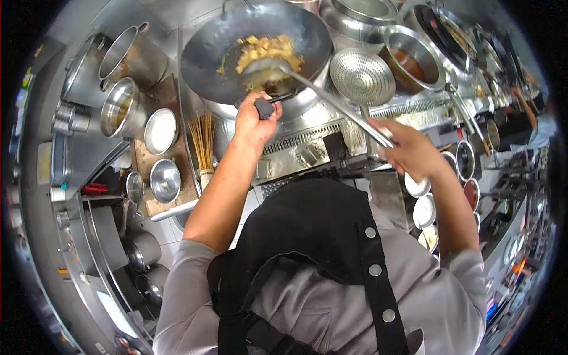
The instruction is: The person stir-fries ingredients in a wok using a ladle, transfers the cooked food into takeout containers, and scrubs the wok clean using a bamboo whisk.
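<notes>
A large dark wok [204, 74] sits on the stove, with yellowish-brown chunks of food [275, 50] and some liquid in it. My left hand [253, 121] is closed around the wok's handle at the near rim; its dark end [264, 108] sticks out between thumb and fingers. A long-handled metal ladle [331, 99] slants down into the wok, its bowl against the food. Around the far end of that ladle my right hand [408, 148] is wrapped, slightly blurred.
Right of the wok lie a perforated strainer [362, 77] and a pot of reddish-brown liquid [414, 62]. On the left stand a bamboo brush [202, 139], metal bowls [165, 181], a bowl of white contents [160, 131] and tall pots [133, 56]. Another person [526, 127] is at the far right.
</notes>
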`<state>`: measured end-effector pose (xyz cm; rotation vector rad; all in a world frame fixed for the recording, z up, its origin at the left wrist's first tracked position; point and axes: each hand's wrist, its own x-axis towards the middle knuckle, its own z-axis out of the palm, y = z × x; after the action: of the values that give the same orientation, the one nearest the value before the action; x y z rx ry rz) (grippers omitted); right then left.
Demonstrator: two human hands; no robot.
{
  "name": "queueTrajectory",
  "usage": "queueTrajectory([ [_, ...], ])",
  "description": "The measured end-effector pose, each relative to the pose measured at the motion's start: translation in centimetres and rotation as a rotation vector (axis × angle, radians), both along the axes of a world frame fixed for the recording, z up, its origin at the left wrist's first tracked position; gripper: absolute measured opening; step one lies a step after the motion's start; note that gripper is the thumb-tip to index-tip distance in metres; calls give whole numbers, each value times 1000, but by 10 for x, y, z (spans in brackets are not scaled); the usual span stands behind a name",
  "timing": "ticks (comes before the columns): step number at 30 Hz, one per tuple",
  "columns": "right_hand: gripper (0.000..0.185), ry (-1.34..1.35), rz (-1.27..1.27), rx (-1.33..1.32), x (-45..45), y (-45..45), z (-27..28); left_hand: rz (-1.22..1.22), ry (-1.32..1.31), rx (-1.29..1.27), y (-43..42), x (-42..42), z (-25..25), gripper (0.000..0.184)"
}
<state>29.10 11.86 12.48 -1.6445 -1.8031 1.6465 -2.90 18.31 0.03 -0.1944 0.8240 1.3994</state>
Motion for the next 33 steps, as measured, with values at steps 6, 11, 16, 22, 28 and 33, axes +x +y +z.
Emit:
queueTrajectory([
  [6,58,111,-95,228,-31,32,-74,-29,139,51,-108,5,-28,10],
  [11,59,186,-30,-48,17,-5,-3,-94,74,12,-130,-2,43,13],
  [16,60,-50,84,-23,-2,14,15,-114,-237,-112,-8,-25,19,11],
  [22,62,-1,45,180,-52,37,-42,-97,61,148,-101,-1,-23,12],
  [28,57,184,55,-85,2,6,5,-90,-7,22,-92,-16,40,9],
  [33,59,-72,134,116,-31,35,2,-73,-77,70,-8,-19,-6,9],
])
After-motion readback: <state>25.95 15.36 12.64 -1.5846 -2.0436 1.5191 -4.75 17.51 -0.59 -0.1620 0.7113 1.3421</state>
